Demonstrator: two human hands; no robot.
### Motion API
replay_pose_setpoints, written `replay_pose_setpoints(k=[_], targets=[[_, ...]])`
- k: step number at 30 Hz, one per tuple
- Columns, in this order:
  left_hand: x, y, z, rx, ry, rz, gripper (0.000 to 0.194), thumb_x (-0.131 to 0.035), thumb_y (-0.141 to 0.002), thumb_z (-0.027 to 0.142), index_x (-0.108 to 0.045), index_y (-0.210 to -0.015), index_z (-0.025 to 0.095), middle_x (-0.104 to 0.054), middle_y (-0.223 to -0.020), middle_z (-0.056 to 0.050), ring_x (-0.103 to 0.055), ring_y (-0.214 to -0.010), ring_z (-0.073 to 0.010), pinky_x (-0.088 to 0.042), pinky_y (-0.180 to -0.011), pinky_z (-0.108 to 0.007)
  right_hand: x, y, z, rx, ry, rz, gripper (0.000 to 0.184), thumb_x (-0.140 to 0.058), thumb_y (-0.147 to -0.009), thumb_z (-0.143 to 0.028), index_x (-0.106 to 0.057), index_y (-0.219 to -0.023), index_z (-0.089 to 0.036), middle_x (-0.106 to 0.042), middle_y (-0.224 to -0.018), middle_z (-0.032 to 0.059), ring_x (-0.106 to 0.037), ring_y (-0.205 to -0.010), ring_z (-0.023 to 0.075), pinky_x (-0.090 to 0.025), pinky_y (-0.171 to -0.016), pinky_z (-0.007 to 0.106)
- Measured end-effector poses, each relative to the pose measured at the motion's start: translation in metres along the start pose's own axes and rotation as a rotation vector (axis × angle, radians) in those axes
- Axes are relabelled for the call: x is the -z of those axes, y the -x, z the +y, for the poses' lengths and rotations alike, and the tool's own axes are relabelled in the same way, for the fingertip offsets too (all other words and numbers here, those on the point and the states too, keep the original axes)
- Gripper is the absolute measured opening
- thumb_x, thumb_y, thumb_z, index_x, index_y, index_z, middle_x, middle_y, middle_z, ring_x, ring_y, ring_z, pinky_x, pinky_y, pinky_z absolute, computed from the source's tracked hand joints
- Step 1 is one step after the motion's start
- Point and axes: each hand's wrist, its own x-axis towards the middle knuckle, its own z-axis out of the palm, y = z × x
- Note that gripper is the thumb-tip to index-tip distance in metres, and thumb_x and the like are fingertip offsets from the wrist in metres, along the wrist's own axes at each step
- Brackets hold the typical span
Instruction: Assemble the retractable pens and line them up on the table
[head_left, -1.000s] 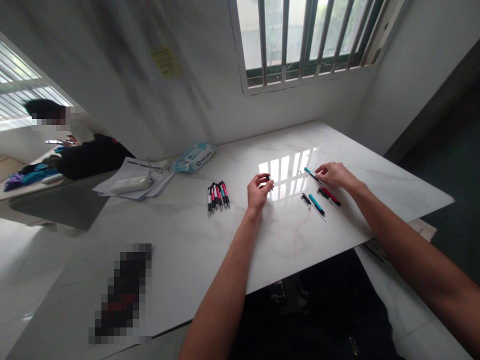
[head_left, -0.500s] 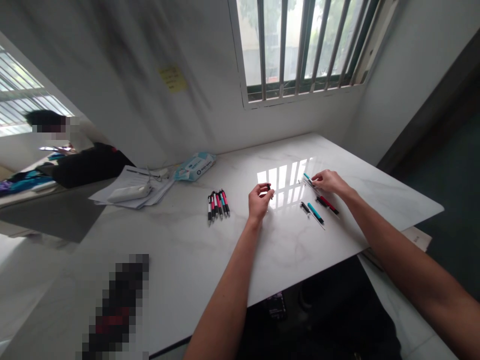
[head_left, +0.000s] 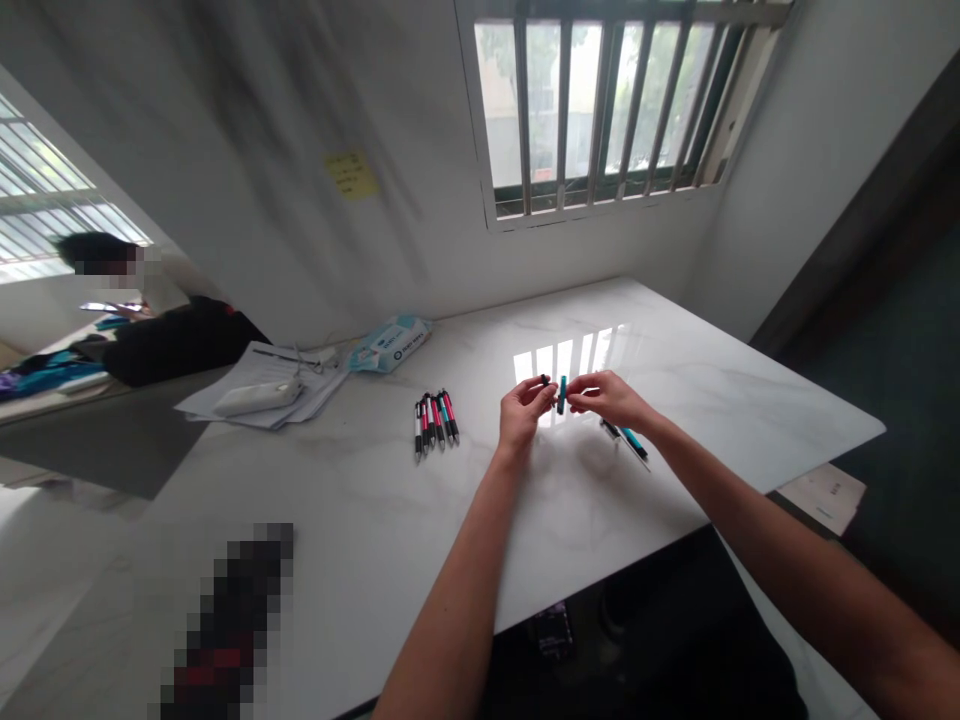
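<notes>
Left hand (head_left: 523, 415) raised over the glossy white marble-look table (head_left: 360, 560), fingers curled, pinching a small black pen part (head_left: 545, 380); its exact shape is too small to make out. Right hand (head_left: 611, 398) grasps a slim teal tubular pen barrel (head_left: 562, 394) by the fingertips, roughly upright in the view, between the two hands; cannot tell if the left fingers touch it too. Partly below the right forearm, on the table: a second teal barrel with a black end (head_left: 635, 443), a thin white stick-like refill (head_left: 637, 458) just beside it, a short black pen piece (head_left: 610, 430) near its far end. Left of the left hand, well apart from it, a row of slim red, white and teal pens with black grips (head_left: 436, 424) lies side by side, tips toward the wearer. Farther back, a pale blue-and-white soft wipes pack (head_left: 391, 344) sits near the wall, next to loose white paper sheets (head_left: 315, 385) with a white oblong device (head_left: 259, 397) on top. Another person (head_left: 161, 285) sits at far left, beside a black bulky bag (head_left: 180, 340).
</notes>
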Motion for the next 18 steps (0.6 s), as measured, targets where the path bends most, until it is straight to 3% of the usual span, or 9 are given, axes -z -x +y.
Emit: replay_pose_setpoints(k=[6, 11, 13, 16, 18], targets=[[-0.003, -0.001, -0.009, -0.125, -0.138, -0.009, 0.047, -0.094, -0.070, 0.044, -0.077, -0.104, 0.015, -0.081, -0.101, -0.012, -0.078, -0.089, -0.0243, -0.061, -0.084, -0.037, -0.020, 0.001, -0.001, -0.034, 0.148, 0.081, 0.008, -0.072, -0.087, -0.025, -0.076, -0.090, -0.019, -0.080, -0.087, 0.0043, -0.079, -0.079, 0.0202, -0.061, -0.075, 0.030], [-0.003, -0.003, -0.014, -0.194, -0.209, 0.092, 0.038, -0.088, -0.078, 0.041, -0.077, -0.104, 0.016, -0.080, -0.099, -0.011, -0.078, -0.087, -0.0228, -0.061, -0.082, -0.035, -0.033, 0.011, -0.011, 0.067, 0.417, 0.204, 0.014, -0.068, -0.090, -0.020, -0.076, -0.101, -0.022, -0.080, -0.091, 0.0036, -0.076, -0.083, 0.0195, -0.059, -0.079, 0.031], [0.001, -0.005, -0.011, -0.212, -0.181, 0.114, 0.037, -0.087, -0.079, 0.040, -0.077, -0.106, 0.016, -0.080, -0.099, -0.010, -0.076, -0.085, -0.0206, -0.060, -0.081, -0.034, -0.035, 0.019, -0.014, 0.098, 0.452, 0.148, 0.018, -0.072, -0.091, -0.027, -0.077, -0.107, -0.022, -0.080, -0.096, 0.0054, -0.075, -0.087, 0.0211, -0.059, -0.081, 0.033], [0.007, -0.007, -0.005, -0.218, -0.147, 0.141, 0.039, -0.086, -0.079, 0.041, -0.076, -0.108, 0.016, -0.079, -0.099, -0.010, -0.073, -0.083, -0.0181, -0.060, -0.082, -0.034, -0.038, 0.031, -0.014, 0.131, 0.560, -0.055, 0.031, -0.085, -0.083, -0.033, -0.079, -0.112, -0.023, -0.078, -0.109, 0.0087, -0.074, -0.097, 0.0251, -0.058, -0.085, 0.036], [0.011, -0.008, -0.002, -0.211, -0.152, 0.144, 0.040, -0.087, -0.079, 0.041, -0.076, -0.108, 0.016, -0.079, -0.100, -0.010, -0.073, -0.084, -0.0180, -0.060, -0.084, -0.035, -0.038, 0.036, -0.013, 0.158, 0.654, -0.150, 0.025, -0.088, -0.081, -0.029, -0.081, -0.104, -0.024, -0.077, -0.110, 0.0090, -0.072, -0.100, 0.0268, -0.056, -0.087, 0.037]])
